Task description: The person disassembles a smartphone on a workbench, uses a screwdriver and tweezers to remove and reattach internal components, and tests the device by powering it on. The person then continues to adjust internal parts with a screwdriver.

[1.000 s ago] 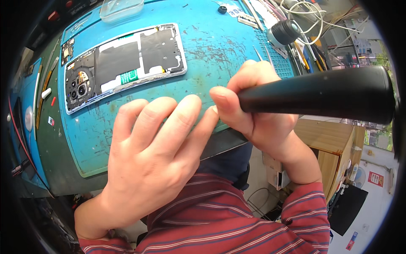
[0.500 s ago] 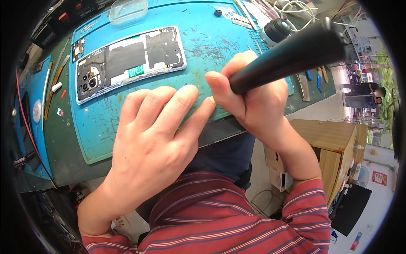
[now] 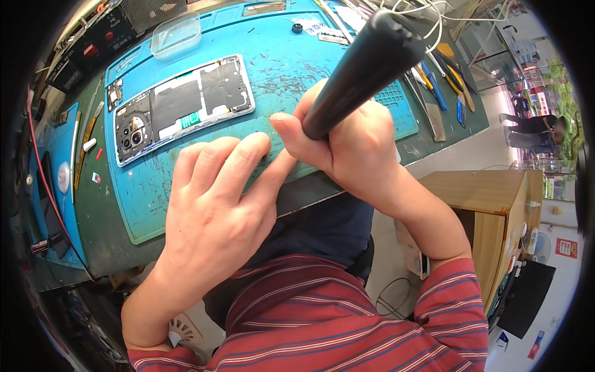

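Note:
My right hand [image 3: 359, 149] grips a thick black cylindrical tool [image 3: 365, 68], its far end raised toward the camera and its working end hidden by my fingers. My left hand [image 3: 217, 211] is curled beside it, index fingertip at my right thumb; its own thumb and whatever it holds are hidden underneath. Above both hands, an opened phone [image 3: 183, 99] lies on the blue mat [image 3: 285, 74], its camera module at the left end and dark sheets and a green patch inside. A small circuit part [image 3: 114, 93] sits just off the phone's left corner.
A clear plastic container [image 3: 176, 34] stands at the back, near a black box [image 3: 87, 49]. Pliers, tweezers and other tools [image 3: 446, 87] and white cables lie at the right. A second mat [image 3: 49, 192] is at the left. A wooden cabinet [image 3: 471, 192] is low right; people [image 3: 536, 127] are far right.
My right hand has shifted up and left, and the black tool has swung from nearly level to steeply tilted. My left hand stays curled beside it, slightly shifted.

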{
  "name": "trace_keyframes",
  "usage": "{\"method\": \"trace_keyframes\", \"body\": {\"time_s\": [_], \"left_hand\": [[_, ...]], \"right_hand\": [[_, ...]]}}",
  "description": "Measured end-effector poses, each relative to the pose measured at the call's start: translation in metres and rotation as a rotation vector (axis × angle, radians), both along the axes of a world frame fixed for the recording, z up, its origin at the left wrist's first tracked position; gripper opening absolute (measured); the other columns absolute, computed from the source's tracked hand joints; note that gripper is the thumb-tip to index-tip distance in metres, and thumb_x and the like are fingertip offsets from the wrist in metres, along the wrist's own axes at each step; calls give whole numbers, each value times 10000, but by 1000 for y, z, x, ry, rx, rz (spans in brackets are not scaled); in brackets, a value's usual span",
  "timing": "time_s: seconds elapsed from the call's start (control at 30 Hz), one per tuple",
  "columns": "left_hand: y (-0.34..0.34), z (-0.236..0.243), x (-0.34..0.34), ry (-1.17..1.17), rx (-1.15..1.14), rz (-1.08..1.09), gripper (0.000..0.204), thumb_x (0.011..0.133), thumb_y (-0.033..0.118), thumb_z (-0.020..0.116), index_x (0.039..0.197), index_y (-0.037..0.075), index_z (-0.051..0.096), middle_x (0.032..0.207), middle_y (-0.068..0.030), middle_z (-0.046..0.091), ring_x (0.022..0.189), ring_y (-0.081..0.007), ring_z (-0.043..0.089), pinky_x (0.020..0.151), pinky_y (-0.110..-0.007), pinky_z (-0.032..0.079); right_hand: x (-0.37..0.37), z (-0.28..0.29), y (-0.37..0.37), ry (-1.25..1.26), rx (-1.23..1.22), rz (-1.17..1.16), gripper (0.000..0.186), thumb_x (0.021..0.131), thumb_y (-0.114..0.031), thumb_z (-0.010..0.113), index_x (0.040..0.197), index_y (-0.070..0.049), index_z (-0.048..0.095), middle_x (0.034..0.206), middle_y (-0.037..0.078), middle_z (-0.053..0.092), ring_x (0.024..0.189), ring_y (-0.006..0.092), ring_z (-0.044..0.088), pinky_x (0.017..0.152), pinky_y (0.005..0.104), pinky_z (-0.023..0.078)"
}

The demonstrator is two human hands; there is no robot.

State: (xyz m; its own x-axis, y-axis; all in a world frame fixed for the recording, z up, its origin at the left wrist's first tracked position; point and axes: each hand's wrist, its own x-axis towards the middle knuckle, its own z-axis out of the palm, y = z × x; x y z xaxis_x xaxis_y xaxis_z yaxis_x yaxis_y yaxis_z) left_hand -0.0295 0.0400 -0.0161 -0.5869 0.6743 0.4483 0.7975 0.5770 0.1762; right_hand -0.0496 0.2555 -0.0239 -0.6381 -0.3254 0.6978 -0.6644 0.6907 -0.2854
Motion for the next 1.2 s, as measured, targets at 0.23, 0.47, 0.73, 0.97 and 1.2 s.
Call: {"method": "trace_keyframes", "body": {"time_s": [0.23, 0.47, 0.73, 0.97, 1.2], "left_hand": [[0, 1, 1, 2, -12, 2, 522, 752, 48, 742, 1269, 119, 746, 1206, -39, 592, 1099, -238, 595, 940, -411, 467], [0, 2, 1, -1, -20, -4, 531, 751, 55, 746, 1278, 117, 743, 1212, -43, 591, 1102, -243, 592, 943, -416, 466], [-1, 3, 0, -8, -31, -7, 536, 748, 61, 753, 1282, 114, 740, 1217, -44, 590, 1107, -245, 591, 945, -417, 464], [0, 2, 0, -11, -23, -3, 518, 748, 58, 752, 1263, 119, 750, 1213, -39, 592, 1101, -239, 596, 936, -414, 464], [0, 2, 0, -6, -25, 2, 515, 748, 51, 749, 1259, 120, 753, 1210, -37, 593, 1092, -237, 597, 938, -412, 467]], "right_hand": [[-1, -2, -1, 19, -34, 7, 332, 940, -289, 837, 922, -61, 596, 707, 69, 610, 592, 266, 668, 503, 369, 512], [-2, -4, -2, 30, -40, 5, 325, 943, -282, 832, 924, -60, 595, 695, 70, 603, 590, 268, 669, 506, 368, 514], [-1, -3, 0, 24, -32, 5, 318, 940, -271, 835, 926, -61, 597, 696, 66, 600, 586, 265, 664, 503, 366, 509], [0, -1, -1, 11, -37, 7, 314, 937, -256, 837, 917, -63, 589, 706, 61, 602, 585, 259, 660, 499, 365, 505], [0, -2, -1, 13, -38, 7, 321, 944, -268, 831, 914, -61, 587, 704, 65, 601, 586, 265, 663, 499, 367, 508]]}}
